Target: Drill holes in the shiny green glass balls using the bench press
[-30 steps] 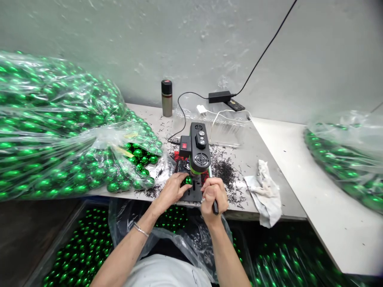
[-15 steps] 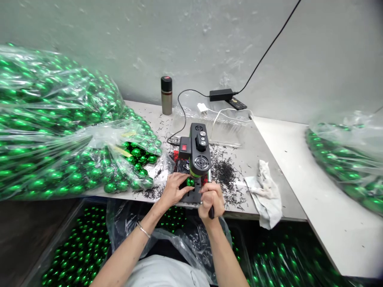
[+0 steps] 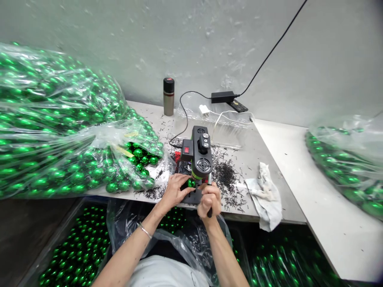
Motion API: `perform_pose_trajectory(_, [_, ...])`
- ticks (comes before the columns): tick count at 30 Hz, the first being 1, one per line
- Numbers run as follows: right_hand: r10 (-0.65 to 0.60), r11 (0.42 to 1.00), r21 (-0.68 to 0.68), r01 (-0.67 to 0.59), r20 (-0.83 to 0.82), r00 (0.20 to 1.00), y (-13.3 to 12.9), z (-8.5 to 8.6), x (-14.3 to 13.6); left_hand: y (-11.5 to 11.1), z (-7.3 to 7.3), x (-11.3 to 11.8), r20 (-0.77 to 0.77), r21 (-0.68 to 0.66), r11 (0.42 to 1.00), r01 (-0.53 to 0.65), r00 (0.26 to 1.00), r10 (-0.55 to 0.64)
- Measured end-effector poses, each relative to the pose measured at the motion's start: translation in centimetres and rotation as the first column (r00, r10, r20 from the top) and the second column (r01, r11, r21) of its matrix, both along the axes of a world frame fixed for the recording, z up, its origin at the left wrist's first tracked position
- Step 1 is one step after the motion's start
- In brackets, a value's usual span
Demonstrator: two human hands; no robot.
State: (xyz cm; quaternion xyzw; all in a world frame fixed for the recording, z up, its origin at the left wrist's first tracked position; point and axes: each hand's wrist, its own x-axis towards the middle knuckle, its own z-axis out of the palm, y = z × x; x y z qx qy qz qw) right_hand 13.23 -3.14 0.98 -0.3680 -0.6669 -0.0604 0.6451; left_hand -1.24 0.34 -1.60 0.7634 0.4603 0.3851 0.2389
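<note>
Between the thumb and fingers of my left hand point(image 3: 177, 189) is a shiny green ball point(image 3: 191, 183), under the front end of a black drill press point(image 3: 202, 153). My right hand point(image 3: 210, 200) is wrapped round the press's lever handle, whose black tip point(image 3: 210, 213) pokes out below the fist. The base plate point(image 3: 191, 198) of the press lies at the table's front edge. The contact between drill and ball is hidden by the press head.
A large clear bag of green balls point(image 3: 60, 131) covers the left side. Black shavings point(image 3: 224, 174) surround the press. Behind stand a bottle point(image 3: 168, 97) and a power adapter point(image 3: 223, 97); a white cloth point(image 3: 265, 197) hangs over the front edge at right.
The view has shifted slightly. My right hand and the lever have moved a little relative to the press. My left hand still holds the green ball.
</note>
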Motion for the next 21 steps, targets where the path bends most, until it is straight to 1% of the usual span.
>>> perform_pose_trajectory(3, [0.024,1.0,0.014,-0.025,0.041,0.999,0.1,0.5,0.2,0.1,0.1,0.1,0.012,-0.008,1.0,0.004,1.0,-0.004])
perform_pose_trajectory(5, [0.016,1.0,0.002,-0.016,0.013,1.0,-0.1,1.4,0.1,0.2,0.1,0.3,0.016,-0.008,1.0,-0.007,1.0,0.007])
perform_pose_trajectory(7, [0.015,1.0,-0.022,-0.016,-0.041,0.999,-0.3,2.9,-0.1,0.3,0.0,0.4,0.024,-0.004,1.0,-0.017,1.0,0.017])
perform_pose_trajectory(9, [0.026,0.997,-0.067,-0.033,-0.105,0.994,-0.7,4.9,-0.1,-0.2,-0.1,0.3,0.044,0.0,0.999,-0.032,0.999,0.032])
perform_pose_trajectory(11, [0.025,0.985,-0.164,-0.05,-0.153,0.988,-1.0,6.8,-0.1,-1.3,-0.1,-0.2,0.061,0.007,0.998,-0.058,0.996,0.058])
perform_pose_trajectory(13, [0.027,0.972,-0.225,-0.067,-0.174,0.984,-1.2,8.0,-0.2,-3.0,-0.1,-1.0,0.037,0.028,0.998,-0.061,0.998,0.06])
perform_pose_trajectory(15, [0.026,0.971,-0.23,-0.071,-0.194,0.981,-1.2,8.3,-0.3,-4.6,0.0,-2.1,-0.034,0.071,0.997,-0.032,0.999,0.035])
perform_pose_trajectory(17, [0.015,0.978,-0.202,-0.06,-0.219,0.976,-1.1,7.8,-0.6,-5.3,0.5,-3.3,-0.121,0.132,0.991,-0.034,0.991,0.05])
perform_pose_trajectory(18, [0.005,0.981,-0.188,-0.05,-0.23,0.973,-1.0,7.4,-0.7,-5.2,0.8,-3.9,-0.159,0.166,0.984,-0.069,0.983,0.095])
perform_pose_trajectory(19, [-0.003,0.983,-0.178,-0.041,-0.239,0.971,-1.0,7.0,-0.9,-4.7,1.2,-4.5,-0.194,0.197,0.972,-0.127,0.967,0.165])
perform_pose_trajectory(21, [-0.007,0.986,-0.163,-0.034,-0.245,0.97,-0.9,6.5,-1.1,-3.0,2.2,-5.6,-0.267,0.232,0.934,-0.272,0.905,0.33])
